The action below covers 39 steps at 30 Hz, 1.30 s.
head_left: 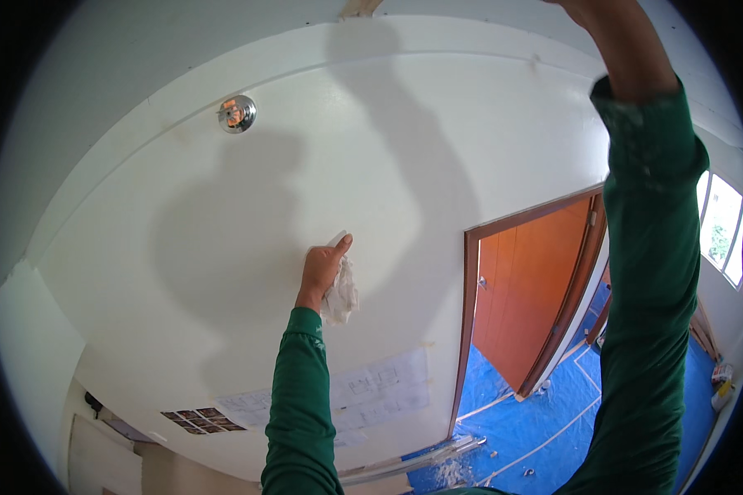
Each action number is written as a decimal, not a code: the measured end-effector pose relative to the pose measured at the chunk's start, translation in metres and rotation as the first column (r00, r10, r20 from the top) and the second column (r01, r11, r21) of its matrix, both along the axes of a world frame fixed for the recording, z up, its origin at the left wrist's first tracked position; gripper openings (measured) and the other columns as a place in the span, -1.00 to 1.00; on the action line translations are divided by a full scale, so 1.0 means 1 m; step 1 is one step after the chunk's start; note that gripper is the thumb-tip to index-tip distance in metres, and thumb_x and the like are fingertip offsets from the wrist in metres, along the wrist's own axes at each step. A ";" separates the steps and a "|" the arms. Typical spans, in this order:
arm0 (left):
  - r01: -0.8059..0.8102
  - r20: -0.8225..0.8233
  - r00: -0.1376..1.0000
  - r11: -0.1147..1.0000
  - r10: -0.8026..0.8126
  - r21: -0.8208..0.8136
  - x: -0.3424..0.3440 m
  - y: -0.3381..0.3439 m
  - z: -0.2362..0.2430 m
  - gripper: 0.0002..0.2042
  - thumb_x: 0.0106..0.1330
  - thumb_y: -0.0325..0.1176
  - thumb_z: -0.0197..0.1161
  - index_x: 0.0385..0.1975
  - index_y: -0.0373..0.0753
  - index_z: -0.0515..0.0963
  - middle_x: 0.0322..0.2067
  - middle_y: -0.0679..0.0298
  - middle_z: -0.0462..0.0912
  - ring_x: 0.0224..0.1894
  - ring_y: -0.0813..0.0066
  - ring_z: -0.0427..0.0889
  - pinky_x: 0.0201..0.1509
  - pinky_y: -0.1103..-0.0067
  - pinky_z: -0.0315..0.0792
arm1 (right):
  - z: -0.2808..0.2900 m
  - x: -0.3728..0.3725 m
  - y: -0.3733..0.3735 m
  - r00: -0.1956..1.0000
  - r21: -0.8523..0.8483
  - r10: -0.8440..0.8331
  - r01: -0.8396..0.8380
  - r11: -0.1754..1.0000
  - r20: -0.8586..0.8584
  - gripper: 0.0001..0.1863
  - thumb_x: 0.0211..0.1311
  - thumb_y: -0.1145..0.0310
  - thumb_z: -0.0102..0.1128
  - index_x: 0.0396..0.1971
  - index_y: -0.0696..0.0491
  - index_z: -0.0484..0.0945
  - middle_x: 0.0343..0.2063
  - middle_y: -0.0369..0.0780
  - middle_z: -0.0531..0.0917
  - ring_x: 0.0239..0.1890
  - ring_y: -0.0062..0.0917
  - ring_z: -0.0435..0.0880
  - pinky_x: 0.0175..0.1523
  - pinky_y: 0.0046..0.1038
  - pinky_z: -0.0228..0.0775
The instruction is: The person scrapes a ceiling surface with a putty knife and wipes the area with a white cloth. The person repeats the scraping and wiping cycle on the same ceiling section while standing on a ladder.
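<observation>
My left hand is raised in front of the white wall, closed round a crumpled white rag that hangs below the thumb. The thumb sticks out to the right, and the hand seems to rest near or against the wall; I cannot tell whether it touches. My right arm, in a green sleeve, reaches high on the right. Only the wrist and the base of my right hand show at the top edge; its fingers, and anything in them, are cut off.
A round light fitting sits high on the left. An orange-brown door stands ajar at right, above blue floor sheeting. Paper drawings are taped low on the wall. Long strips lie along its foot.
</observation>
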<state>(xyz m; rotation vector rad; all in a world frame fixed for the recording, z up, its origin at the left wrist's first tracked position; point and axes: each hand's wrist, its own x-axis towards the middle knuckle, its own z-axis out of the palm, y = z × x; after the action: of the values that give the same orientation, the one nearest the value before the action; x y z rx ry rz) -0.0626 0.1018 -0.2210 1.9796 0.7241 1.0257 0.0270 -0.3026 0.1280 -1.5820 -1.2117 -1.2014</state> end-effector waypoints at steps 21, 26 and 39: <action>-0.034 0.004 0.999 0.999 0.034 0.033 0.000 -0.002 0.000 -0.24 0.40 0.22 0.36 -0.82 -0.17 0.12 -0.75 0.45 0.12 -0.60 0.56 0.06 -0.51 0.40 0.04 | -0.014 -0.002 0.035 0.997 -0.077 -0.032 0.026 0.997 -0.071 -0.69 0.37 0.38 0.22 -0.04 0.20 0.78 -0.16 0.04 0.82 -0.19 -0.11 0.81 0.03 -0.21 0.66; -0.041 0.000 0.999 0.998 0.041 0.047 0.000 -0.004 0.002 -0.23 0.39 0.25 0.34 -0.82 -0.17 0.11 -0.75 0.45 0.11 -0.61 0.56 0.06 -0.51 0.40 0.03 | -0.030 0.020 0.009 0.944 0.117 -0.070 0.033 0.993 0.322 -0.71 0.32 0.40 0.22 -0.08 0.16 0.81 -0.17 0.00 0.84 -0.23 -0.17 0.80 0.01 -0.26 0.65; -0.051 -0.039 0.998 0.997 0.053 0.053 -0.005 -0.011 0.007 -0.27 0.39 0.24 0.36 -0.80 -0.12 0.14 -0.72 0.51 0.18 -0.60 0.62 0.13 -0.51 0.45 0.10 | -0.018 0.003 0.020 0.999 -0.074 -0.029 0.027 0.997 -0.026 -0.70 0.31 0.35 0.29 -0.09 0.19 0.81 -0.16 0.01 0.83 -0.29 -0.29 0.78 -0.09 -0.31 0.64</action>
<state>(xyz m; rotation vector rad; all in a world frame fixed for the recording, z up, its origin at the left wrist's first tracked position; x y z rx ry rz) -0.0680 0.0908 -0.2143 2.0403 0.7819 1.0476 0.0300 -0.2830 0.1097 -1.6692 -1.2334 -1.1611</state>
